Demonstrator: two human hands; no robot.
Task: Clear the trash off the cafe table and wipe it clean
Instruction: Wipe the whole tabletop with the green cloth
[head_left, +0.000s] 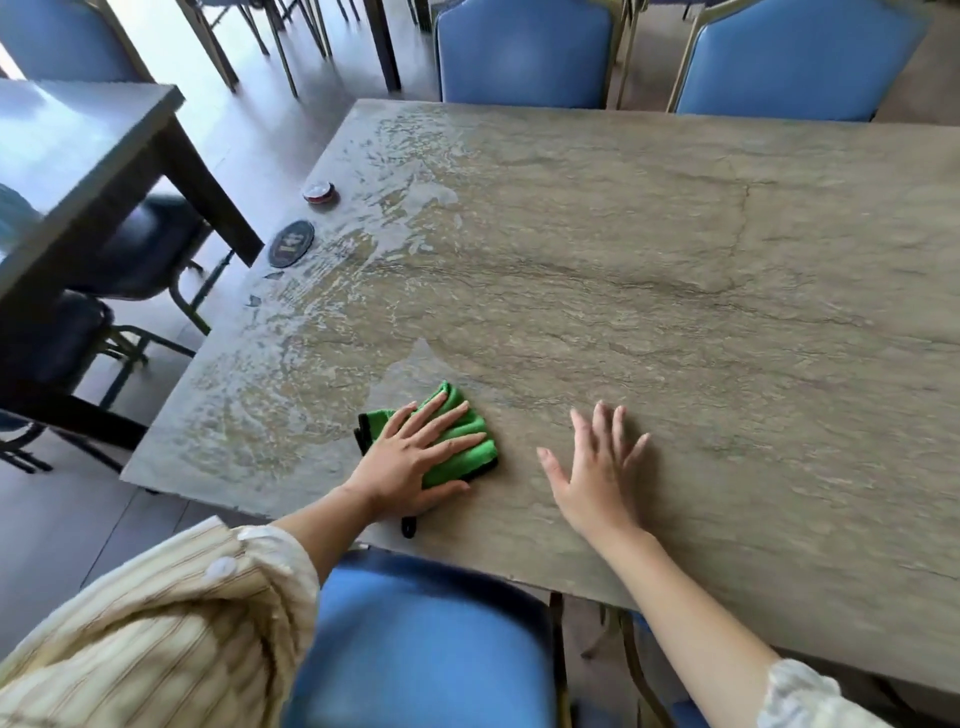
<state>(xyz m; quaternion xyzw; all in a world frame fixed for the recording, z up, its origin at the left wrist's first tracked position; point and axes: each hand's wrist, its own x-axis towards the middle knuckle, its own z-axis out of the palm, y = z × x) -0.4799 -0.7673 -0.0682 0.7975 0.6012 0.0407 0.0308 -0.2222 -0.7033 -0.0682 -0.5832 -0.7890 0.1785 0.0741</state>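
Observation:
A folded green cloth with a black edge lies on the stone-patterned cafe table, near the front edge. My left hand presses flat on the cloth with straight, spread fingers. My right hand rests flat on the bare tabletop to the right of the cloth, fingers spread, holding nothing. The left half of the table shines with wet streaks; the right half looks dry.
A small round red-and-silver call button and a black oval table-number plate sit by the table's left edge. Blue chairs stand at the far side and right below me. A dark table stands to the left.

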